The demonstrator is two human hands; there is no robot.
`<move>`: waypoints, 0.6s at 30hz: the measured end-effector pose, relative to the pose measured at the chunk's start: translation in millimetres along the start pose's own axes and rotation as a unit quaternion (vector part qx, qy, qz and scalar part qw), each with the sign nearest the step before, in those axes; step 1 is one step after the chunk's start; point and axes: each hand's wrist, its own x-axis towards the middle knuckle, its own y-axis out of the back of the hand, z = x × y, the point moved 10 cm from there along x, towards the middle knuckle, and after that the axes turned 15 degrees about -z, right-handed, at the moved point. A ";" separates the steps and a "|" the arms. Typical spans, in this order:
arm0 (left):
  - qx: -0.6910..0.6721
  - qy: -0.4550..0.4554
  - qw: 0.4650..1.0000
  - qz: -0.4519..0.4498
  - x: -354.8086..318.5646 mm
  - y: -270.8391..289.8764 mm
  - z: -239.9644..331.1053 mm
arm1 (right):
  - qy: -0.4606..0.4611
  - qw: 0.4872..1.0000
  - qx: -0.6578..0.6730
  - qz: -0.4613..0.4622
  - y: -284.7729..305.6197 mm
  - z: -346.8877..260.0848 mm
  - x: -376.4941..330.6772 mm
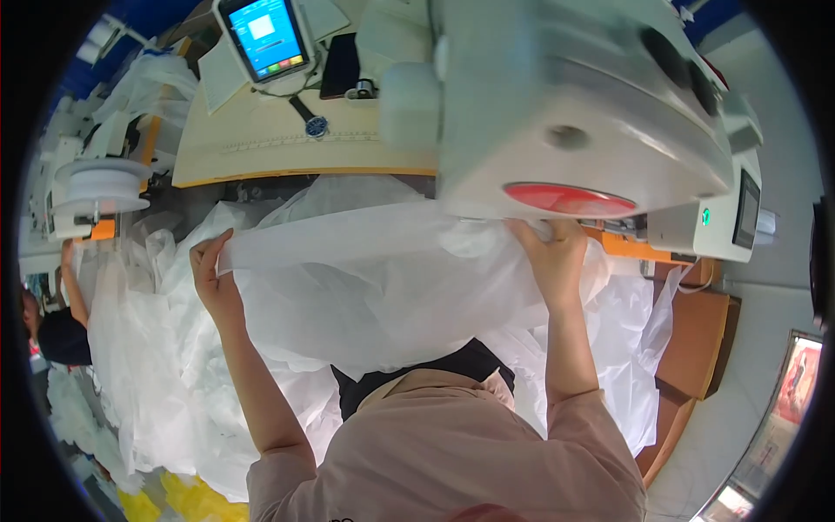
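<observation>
A sheer white fabric (348, 296) stretches between my two hands and drapes down in front of me. Its left edge is pinched in the fingers of my left hand (213, 265), near a folded upper band. My right hand (554, 257) grips the fabric's upper edge at the right, just under the head of a large white sewing machine (583, 113) with a red oval on it. The machine head hides where the fabric passes beneath it, and part of my right fingertips too.
A wooden table (261, 148) holds a lit control screen (265, 39), a phone (340, 65) and a wristwatch (315, 126). Left stands a white thread spool (103, 187); another person's arm (75, 283) shows beyond. Cardboard boxes (691, 339) stand right, amid heaped white fabric (156, 348).
</observation>
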 end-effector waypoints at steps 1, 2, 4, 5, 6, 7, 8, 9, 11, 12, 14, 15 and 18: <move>-0.004 -0.009 1.000 -0.013 5.4 -4.2 4.3 | 0.003 1.000 -0.010 0.004 4.3 2.6 -2.5; -0.093 0.034 0.994 -0.040 10.6 -12.3 -4.6 | 0.050 0.995 0.080 0.013 10.1 2.1 -5.9; -0.269 0.108 0.950 -0.113 17.3 -36.6 -13.1 | 0.141 0.957 0.253 0.028 20.5 0.0 -17.5; -0.271 0.118 0.948 -0.114 21.4 -37.9 -9.5 | 0.133 0.958 0.251 0.037 23.0 2.4 -23.7; -0.259 0.133 0.946 -0.142 25.3 -43.5 -4.7 | 0.089 0.921 0.378 0.021 16.6 16.1 -28.1; -0.244 0.151 0.943 -0.171 28.5 -49.1 0.5 | 0.043 0.866 0.499 0.006 6.9 27.5 -32.9; -0.228 0.166 0.938 -0.201 31.3 -55.1 6.8 | 0.013 0.785 0.618 -0.019 -4.7 32.4 -39.1; -0.232 0.159 0.937 -0.210 35.5 -58.2 16.9 | -0.003 0.791 0.611 0.006 2.4 38.7 -47.7; -0.212 0.127 0.929 -0.277 39.4 -77.3 43.2 | -0.032 0.954 0.209 0.215 64.3 42.9 -77.7; -0.182 0.155 0.927 -0.291 37.9 -87.0 46.0 | -0.042 0.950 0.219 0.219 69.2 50.7 -80.2; -0.179 0.038 0.935 -0.304 43.0 -104.2 79.4 | -0.112 0.914 0.130 0.368 97.0 69.2 -106.3; -0.144 -0.010 0.937 -0.319 42.7 -113.9 90.5 | -0.106 0.917 0.137 0.358 94.2 75.3 -100.7; -0.095 -0.076 0.959 -0.255 44.3 -117.8 94.1 | -0.053 0.913 -0.253 0.316 82.1 42.0 -78.9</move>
